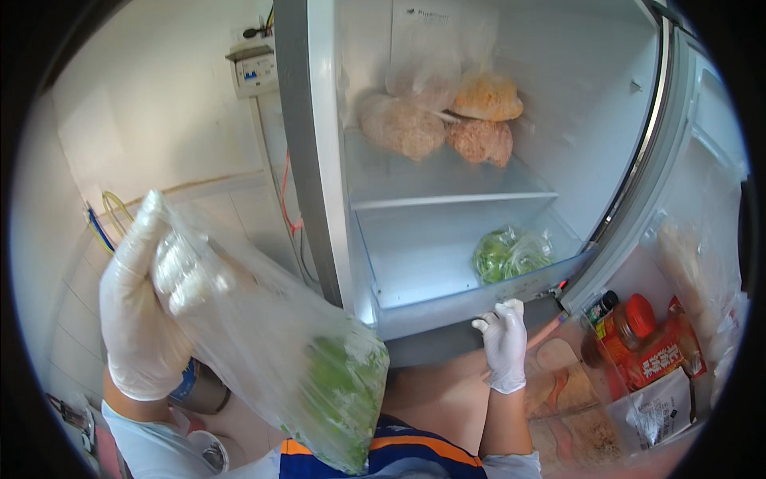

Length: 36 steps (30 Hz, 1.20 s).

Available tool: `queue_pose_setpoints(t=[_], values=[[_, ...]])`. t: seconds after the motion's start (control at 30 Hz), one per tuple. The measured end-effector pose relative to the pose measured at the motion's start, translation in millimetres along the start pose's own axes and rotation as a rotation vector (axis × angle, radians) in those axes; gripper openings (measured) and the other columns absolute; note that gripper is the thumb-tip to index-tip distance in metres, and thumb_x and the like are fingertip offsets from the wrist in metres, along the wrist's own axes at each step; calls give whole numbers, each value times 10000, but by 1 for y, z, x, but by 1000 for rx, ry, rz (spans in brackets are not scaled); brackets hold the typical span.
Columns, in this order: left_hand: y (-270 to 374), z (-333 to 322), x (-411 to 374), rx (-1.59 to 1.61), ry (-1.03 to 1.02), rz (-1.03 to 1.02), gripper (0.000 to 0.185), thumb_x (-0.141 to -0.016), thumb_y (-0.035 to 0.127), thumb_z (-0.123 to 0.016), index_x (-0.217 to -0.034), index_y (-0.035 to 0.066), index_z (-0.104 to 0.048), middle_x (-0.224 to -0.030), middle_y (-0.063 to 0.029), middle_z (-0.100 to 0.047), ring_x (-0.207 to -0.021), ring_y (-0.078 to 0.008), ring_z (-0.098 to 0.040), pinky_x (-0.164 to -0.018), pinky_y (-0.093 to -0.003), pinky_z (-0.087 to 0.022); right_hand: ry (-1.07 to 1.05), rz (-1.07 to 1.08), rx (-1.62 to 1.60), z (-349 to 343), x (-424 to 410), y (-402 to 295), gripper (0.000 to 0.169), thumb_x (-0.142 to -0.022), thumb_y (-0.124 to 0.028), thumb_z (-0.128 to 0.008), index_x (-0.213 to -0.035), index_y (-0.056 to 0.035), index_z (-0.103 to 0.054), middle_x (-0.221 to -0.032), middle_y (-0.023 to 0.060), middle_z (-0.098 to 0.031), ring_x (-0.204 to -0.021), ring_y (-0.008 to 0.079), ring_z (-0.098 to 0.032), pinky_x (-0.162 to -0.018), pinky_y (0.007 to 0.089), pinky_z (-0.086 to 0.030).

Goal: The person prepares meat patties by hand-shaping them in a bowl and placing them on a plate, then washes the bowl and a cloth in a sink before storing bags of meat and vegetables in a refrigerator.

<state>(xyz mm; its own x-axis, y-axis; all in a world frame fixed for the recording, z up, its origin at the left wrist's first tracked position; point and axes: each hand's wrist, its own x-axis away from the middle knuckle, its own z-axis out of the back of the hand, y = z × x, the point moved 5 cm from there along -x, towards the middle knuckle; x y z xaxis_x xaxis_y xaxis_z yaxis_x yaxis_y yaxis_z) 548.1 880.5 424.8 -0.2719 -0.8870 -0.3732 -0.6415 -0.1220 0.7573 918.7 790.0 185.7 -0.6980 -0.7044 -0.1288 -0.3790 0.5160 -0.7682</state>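
Note:
My left hand, in a white glove, is raised at the left and grips the top of a clear plastic bag of green vegetables. The bag hangs slanting down in front of my body, the greens at its lower end. My right hand, also gloved, is just below the front of a clear refrigerator drawer, its fingers curled; whether it touches the drawer front I cannot tell. Inside the drawer, at the right, lies a bagged bunch of greens. Above, several bags of food, such as an orange-yellow one, rest on the shelf.
The open refrigerator door stands at the right; its lower bin holds a red-lidded jar, a red packet and a white packet. A breaker box is on the wall. A metal container and a white bucket stand lower left.

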Motion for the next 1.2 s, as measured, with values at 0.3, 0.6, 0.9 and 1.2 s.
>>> queue_pose_setpoints(t=[0.3, 0.6, 0.9, 1.2], values=[[-9, -5, 1, -111, -24, 2, 214, -997, 204, -413, -979, 46, -557, -792, -29, -585, -642, -101, -550, -596, -265, -506, -852, 280, 947, -164, 110, -62, 885, -609, -307, -821, -1316, 29, -408, -1238, 168, -538, -790, 212, -628, -700, 288, -494], [2, -2, 16, -31, -216, 28, 254, -959, 269, -460, -1016, 37, -545, -998, -110, -612, -944, -195, -604, -808, -352, -498, -797, 816, 894, -240, 95, -81, 204, -781, -14, -542, -985, -25, -541, -752, 193, -594, -680, 381, -594, -583, 384, -504], [7, 15, 38, -127, -250, 125, 327, -820, 320, -586, -723, 62, -411, -703, -80, -467, -800, -307, -571, -700, -374, -457, -291, 634, 695, -186, -38, -176, 202, -884, -109, -553, -1031, 3, -634, -860, 57, -646, -724, 91, -584, -640, 241, -487], [12, 22, 34, -203, -140, 1, 262, -832, 251, -546, -718, 76, -388, -632, 2, -278, -598, -149, -349, -630, -348, -440, -897, 146, 1454, -148, -56, -49, 380, -868, -203, -596, -1197, -23, -529, -969, 116, -643, -838, 193, -614, -787, 328, -498]])
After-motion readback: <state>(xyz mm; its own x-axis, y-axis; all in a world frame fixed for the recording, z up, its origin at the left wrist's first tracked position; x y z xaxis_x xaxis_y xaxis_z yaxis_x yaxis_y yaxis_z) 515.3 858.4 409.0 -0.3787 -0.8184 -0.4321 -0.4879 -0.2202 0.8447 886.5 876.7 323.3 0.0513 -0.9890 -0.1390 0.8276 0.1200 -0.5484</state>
